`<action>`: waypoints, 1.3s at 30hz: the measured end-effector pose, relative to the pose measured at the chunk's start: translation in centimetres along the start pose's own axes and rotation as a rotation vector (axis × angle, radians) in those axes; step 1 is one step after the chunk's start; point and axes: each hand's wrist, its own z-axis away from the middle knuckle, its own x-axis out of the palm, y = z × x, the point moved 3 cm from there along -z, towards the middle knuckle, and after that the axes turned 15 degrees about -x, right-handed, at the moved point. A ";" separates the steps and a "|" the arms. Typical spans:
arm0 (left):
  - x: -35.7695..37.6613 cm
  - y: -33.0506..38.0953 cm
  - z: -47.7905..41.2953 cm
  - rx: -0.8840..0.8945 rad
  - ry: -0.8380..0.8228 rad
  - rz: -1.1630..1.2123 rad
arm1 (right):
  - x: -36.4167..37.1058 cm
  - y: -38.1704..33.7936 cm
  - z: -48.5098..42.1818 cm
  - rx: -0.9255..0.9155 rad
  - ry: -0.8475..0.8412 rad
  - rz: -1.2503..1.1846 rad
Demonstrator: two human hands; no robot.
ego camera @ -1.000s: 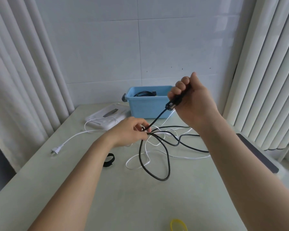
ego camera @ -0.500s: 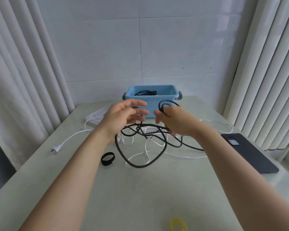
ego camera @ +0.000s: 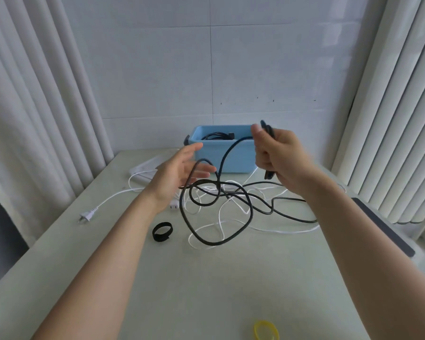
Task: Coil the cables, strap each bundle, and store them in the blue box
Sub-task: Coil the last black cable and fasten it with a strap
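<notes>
Middle left on the surface (ego camera: 157,278): a white plug (ego camera: 87,215), with its white cable (ego camera: 231,225) trailing right into a loose tangle. Just right, a black strap (ego camera: 162,231) lying as a ring. Centre: left hand (ego camera: 179,175) released, fingers spread, beside a raised loop of the black cable (ego camera: 215,242). Behind, the blue box (ego camera: 241,159), a dark coil inside. Bottom edge: a yellow strap (ego camera: 266,330). Right of centre: right hand (ego camera: 277,155) grasping the black cable near its end, above the surface.

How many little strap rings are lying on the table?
2. The black strap ring lies left of the tangled cables; the yellow strap ring sits near the table's front edge. Others may be hidden.
</notes>
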 end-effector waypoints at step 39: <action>6.0 -0.4 1.0 0.070 -0.135 -0.374 | -4.3 -1.7 -0.8 0.136 0.514 -1.215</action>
